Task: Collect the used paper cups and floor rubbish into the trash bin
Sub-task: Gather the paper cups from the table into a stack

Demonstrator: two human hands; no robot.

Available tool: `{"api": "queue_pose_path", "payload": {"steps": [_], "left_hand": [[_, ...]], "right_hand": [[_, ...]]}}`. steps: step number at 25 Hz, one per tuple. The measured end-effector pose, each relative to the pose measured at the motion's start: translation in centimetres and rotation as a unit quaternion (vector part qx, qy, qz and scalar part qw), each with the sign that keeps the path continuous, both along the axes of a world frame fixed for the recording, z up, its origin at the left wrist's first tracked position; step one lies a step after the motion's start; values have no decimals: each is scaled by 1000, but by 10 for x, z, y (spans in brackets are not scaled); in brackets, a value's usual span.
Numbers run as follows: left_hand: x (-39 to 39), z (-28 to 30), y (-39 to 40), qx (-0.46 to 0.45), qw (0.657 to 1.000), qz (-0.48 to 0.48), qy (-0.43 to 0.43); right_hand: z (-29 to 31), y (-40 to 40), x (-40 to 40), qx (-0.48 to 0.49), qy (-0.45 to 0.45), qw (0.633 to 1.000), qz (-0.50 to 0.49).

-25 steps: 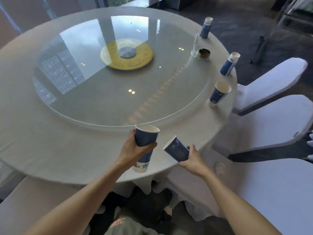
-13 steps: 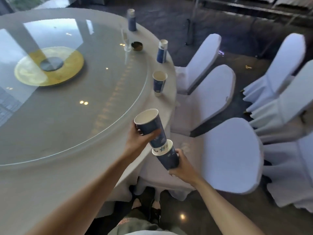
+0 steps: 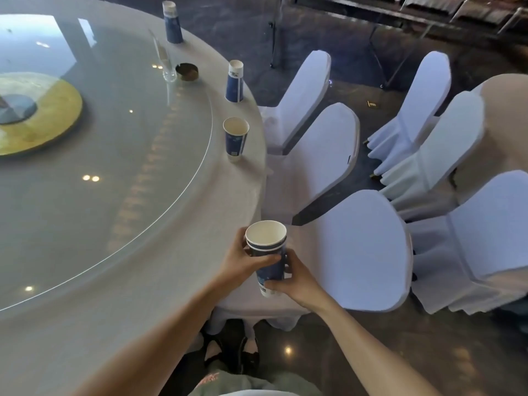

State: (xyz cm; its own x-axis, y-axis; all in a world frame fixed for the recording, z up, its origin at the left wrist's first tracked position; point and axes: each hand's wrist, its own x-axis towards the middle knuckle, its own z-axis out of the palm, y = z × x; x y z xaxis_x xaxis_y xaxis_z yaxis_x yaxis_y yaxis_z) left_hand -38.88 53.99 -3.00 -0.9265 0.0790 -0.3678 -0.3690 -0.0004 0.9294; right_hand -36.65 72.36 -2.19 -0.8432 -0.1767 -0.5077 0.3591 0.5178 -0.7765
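no text can be read: the print on the blue paper cups (image 3: pixel 235 138) and the red marks on the person's trousers (image 3: pixel 210 378) are too blurred.

round table (image 3: pixel 160 281), grey cloth | glass turntable (image 3: pixel 114 167) on top | rim: upright cup (image 3: pixel 235 138), two upside-down cups (image 3: pixel 235 81) (image 3: pixel 172 22), ashtray (image 3: pixel 187 72), glass (image 3: pixel 165 64)
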Motion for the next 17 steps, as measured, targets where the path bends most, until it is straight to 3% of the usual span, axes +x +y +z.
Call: {"api": "queue_pose_path", "payload": {"steps": [4, 11, 17], "left_hand": [[1, -8, 0, -22, 1000, 7, 11], [-5, -18, 25, -177, 982, -48, 45], [-30, -23, 99, -242, 970, 2, 17]], "right_hand": [[-5, 1, -4, 30, -23, 999, 37], [-3, 34, -33, 62, -3, 992, 111], [-11, 108, -106, 149, 46, 949, 274]]}}
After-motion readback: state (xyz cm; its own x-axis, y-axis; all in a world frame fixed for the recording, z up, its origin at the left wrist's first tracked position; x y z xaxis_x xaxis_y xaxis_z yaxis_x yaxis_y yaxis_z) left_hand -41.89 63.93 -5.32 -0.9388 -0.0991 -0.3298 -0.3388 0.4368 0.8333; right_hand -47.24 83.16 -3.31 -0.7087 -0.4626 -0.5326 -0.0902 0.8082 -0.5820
